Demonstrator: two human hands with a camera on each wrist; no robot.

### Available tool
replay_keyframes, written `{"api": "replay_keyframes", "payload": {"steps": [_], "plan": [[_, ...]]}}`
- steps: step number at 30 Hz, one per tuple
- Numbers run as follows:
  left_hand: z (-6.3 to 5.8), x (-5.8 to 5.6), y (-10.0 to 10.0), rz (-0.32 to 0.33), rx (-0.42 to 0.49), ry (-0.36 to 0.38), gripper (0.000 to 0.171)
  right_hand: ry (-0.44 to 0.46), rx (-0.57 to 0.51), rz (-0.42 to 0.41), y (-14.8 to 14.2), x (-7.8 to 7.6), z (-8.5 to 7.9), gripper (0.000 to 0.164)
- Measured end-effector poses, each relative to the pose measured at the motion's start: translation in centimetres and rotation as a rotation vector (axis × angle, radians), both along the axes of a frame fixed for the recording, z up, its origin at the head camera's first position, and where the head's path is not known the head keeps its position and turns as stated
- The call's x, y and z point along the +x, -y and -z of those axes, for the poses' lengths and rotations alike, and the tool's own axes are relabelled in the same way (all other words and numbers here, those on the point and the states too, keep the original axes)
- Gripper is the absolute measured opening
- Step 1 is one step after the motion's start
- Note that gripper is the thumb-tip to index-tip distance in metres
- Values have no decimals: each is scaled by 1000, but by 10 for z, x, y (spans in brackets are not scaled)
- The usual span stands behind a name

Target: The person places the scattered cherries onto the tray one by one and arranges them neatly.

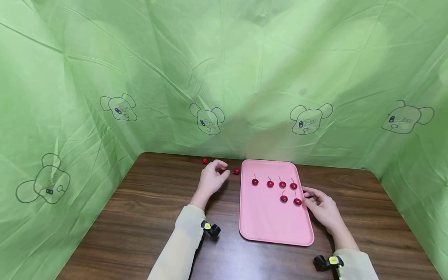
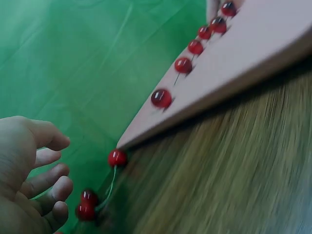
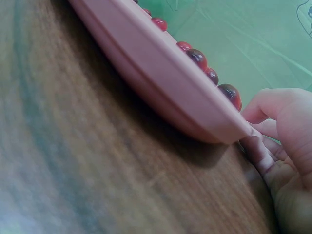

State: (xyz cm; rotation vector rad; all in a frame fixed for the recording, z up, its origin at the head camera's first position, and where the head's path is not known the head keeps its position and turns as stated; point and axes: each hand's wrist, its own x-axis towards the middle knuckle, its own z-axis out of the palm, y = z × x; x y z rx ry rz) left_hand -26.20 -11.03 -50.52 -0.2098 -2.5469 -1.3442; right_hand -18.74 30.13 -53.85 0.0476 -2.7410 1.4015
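Observation:
My left hand (image 1: 212,178) is over the table just left of the pink tray (image 1: 269,223), its fingers loosely bent with nothing between them. Just beyond its thumb in the head view lies a red cherry (image 1: 236,171) with a stem, beside the tray's far left corner. In the left wrist view that cherry (image 2: 117,158) has a long green stem, and two more cherries (image 2: 87,210) lie close together near the fingers. My right hand (image 1: 323,210) holds the tray's right rim, with fingers reaching below the rim in the right wrist view. Several dark red cherries (image 1: 284,198) sit on the tray, stems pointing away.
Another cherry (image 1: 204,160) lies near the far edge of the brown wooden table (image 1: 140,217). A green curtain (image 1: 245,77) with printed bear heads surrounds the table at the back and sides. Small black cameras are strapped over both pale sleeves (image 1: 178,243).

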Motion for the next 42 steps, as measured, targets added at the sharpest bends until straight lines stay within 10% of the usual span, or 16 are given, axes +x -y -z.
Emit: {"api": "replay_keyframes", "payload": {"steps": [13, 42], "plan": [[21, 1, 36, -46, -11, 51, 34, -4, 3, -9, 0, 1, 0, 46], [30, -1, 37, 70, -24, 110, 39, -39, -19, -12, 1, 1, 0, 44]]}}
